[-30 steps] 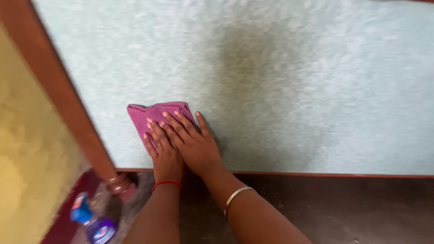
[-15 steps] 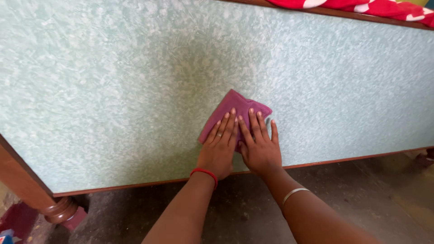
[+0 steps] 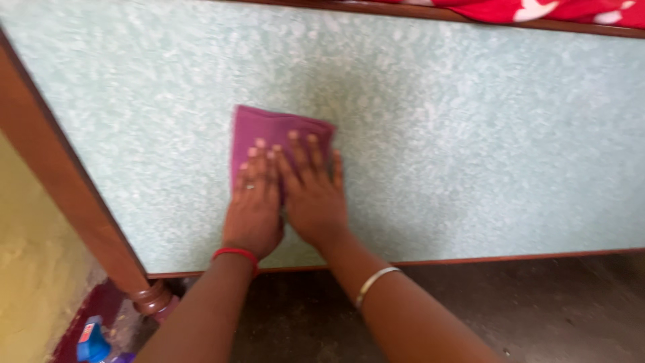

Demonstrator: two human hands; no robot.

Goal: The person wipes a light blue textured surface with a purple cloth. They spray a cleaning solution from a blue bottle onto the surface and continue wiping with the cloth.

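Note:
A folded purple cloth (image 3: 269, 131) lies flat against a pale green mottled panel (image 3: 470, 134) framed in brown wood. My left hand (image 3: 254, 202), with a ring and a red wrist thread, presses flat on the cloth's lower left part. My right hand (image 3: 312, 191), with a silver bangle on the wrist, presses beside it, fingers spread over the cloth's right half. Both palms sit partly on the panel below the cloth.
A turned brown wooden leg (image 3: 151, 299) stands at the panel's lower left corner. A yellow wall (image 3: 30, 269) is at the left. A blue bottle (image 3: 94, 343) lies on the floor near the leg. Red patterned fabric (image 3: 537, 10) lies along the top edge. Dark floor (image 3: 537, 309) below.
Both hands have slid the cloth back to the left and a little higher on the panel; half a second ago it was further from the left wooden post.

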